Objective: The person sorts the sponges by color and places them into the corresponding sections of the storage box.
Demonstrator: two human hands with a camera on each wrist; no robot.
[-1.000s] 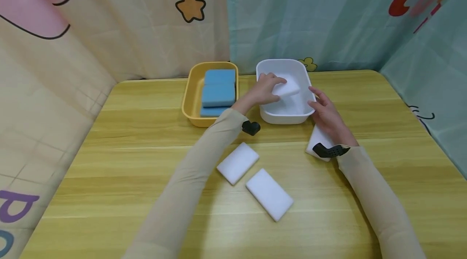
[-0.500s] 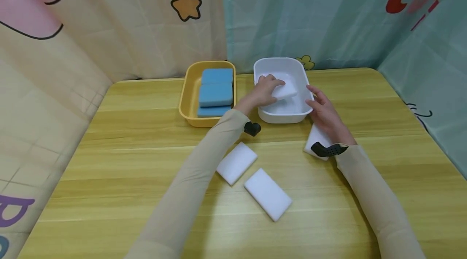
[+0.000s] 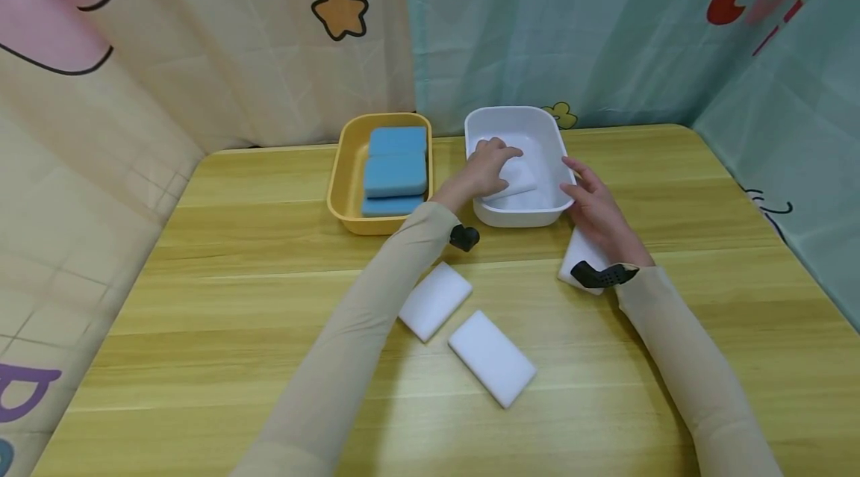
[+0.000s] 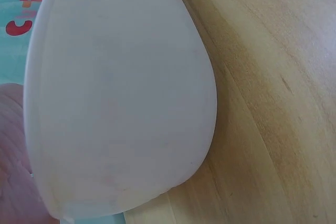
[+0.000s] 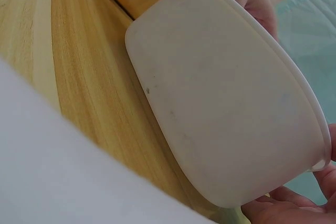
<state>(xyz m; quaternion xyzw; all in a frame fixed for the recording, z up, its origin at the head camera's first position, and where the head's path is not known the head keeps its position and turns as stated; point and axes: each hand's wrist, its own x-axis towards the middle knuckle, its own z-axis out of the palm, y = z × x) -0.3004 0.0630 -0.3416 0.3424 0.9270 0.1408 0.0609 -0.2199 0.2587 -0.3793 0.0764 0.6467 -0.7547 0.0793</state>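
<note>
My left hand [image 3: 485, 169] reaches over the left rim into a white plastic bin [image 3: 520, 218]. Its thumb and fingers grip a white sponge [image 3: 516, 180] low inside, partly hidden by the hand. My right hand [image 3: 598, 212] holds the bin's right front side; in the right wrist view, fingers [image 5: 289, 213] curl about the bin's corner. Three more white sponges lie on the table: one [image 3: 435, 301] left of centre, another [image 3: 493, 359] nearer the front, and a third [image 3: 583, 257] partly under my right wrist. In the left wrist view, the bin's wall [image 4: 121, 93] fills the middle.
A yellow bin [image 3: 340, 186] with several blue sponges [image 3: 396, 175] stands left of the white one. Both bins sit near the back edge of the wooden table [image 3: 235, 313]. Printed curtains [image 3: 605, 36] hang behind and at both sides.
Inside the white bin, the white sponge in my left hand has shifted left and toward the front, and lower. My right hand stays on the bin. The view has shifted slightly.
</note>
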